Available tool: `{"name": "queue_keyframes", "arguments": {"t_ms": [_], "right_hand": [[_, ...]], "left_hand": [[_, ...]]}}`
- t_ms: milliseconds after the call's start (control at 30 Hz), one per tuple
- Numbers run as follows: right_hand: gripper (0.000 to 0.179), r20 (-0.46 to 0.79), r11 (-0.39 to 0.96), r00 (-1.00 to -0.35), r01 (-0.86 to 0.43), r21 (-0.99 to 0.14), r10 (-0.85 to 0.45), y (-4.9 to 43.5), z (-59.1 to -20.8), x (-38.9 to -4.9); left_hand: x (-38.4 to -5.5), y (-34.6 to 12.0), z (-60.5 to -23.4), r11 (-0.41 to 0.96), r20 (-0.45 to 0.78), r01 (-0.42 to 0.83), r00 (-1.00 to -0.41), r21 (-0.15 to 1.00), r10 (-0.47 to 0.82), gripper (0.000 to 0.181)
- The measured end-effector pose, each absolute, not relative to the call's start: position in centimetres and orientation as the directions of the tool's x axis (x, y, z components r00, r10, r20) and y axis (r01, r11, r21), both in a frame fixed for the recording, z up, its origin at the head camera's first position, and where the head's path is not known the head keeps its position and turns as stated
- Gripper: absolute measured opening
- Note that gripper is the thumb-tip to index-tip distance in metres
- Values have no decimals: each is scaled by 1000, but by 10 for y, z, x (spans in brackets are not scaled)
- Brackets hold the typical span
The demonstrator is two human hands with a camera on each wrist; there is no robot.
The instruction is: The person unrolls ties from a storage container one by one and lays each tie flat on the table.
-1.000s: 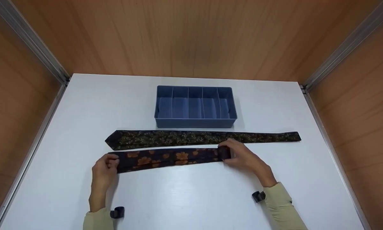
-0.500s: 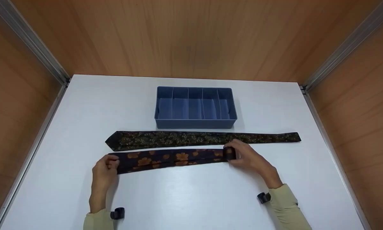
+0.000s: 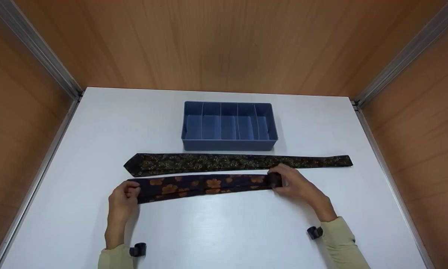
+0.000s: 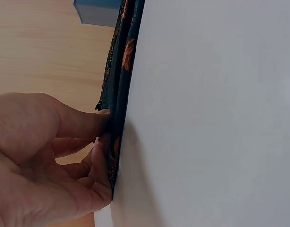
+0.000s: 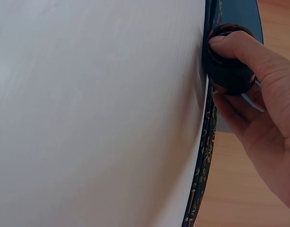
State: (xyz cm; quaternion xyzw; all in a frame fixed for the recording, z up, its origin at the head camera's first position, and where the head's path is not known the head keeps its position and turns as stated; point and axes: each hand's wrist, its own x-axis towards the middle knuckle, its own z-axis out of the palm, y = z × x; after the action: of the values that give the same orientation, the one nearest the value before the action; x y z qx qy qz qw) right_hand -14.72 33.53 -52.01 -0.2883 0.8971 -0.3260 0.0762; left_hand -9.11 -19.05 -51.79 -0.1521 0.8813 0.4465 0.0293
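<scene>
A dark navy necktie (image 3: 194, 188) with orange flowers lies across the white table, its left part flat and its right end wound into a roll (image 5: 231, 64). My right hand (image 3: 295, 185) grips that roll at its sides, thumb on one face and fingers round the other in the right wrist view. At the wide left end, my left hand (image 3: 122, 200) pinches the tie's edge between thumb and fingers (image 4: 81, 120). Just beyond lies a second necktie (image 3: 209, 163), dark with a small gold-green pattern, stretched out flat; the right fingertips overlap its near edge in the head view.
Behind the ties stands a blue tray (image 3: 229, 145) divided into several compartments. Wooden panels (image 3: 224, 45) enclose the white table (image 3: 209, 231) at the back and both sides. Each wrist carries a small black camera (image 3: 315, 232).
My right hand has moved rightward with the roll, and the flat stretch of the flowered necktie has grown longer. The left hand has stayed at the wide end.
</scene>
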Motion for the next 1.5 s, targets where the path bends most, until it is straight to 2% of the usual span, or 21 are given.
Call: {"name": "queue_keyframes", "arguments": {"t_ms": [333, 1100, 1333, 1500], "right_hand": [[45, 35, 638, -835, -446, -628, -549, 344, -516, -146], [48, 12, 669, -850, -423, -611, -526, 368, -514, -144], [48, 39, 677, -840, -462, -573, -541, 375, -514, -144], [48, -7, 711, -857, -422, -563, -515, 381, -511, -144]], "left_hand": [[-91, -192, -520, 560, -164, -275, -957, 781, -241, 16], [-91, -191, -520, 555, -175, -288, -953, 780, -249, 15], [-91, -191, -520, 567, -177, -282, -956, 774, -234, 16], [-91, -191, -519, 568, -187, -292, -953, 769, -237, 17]]}}
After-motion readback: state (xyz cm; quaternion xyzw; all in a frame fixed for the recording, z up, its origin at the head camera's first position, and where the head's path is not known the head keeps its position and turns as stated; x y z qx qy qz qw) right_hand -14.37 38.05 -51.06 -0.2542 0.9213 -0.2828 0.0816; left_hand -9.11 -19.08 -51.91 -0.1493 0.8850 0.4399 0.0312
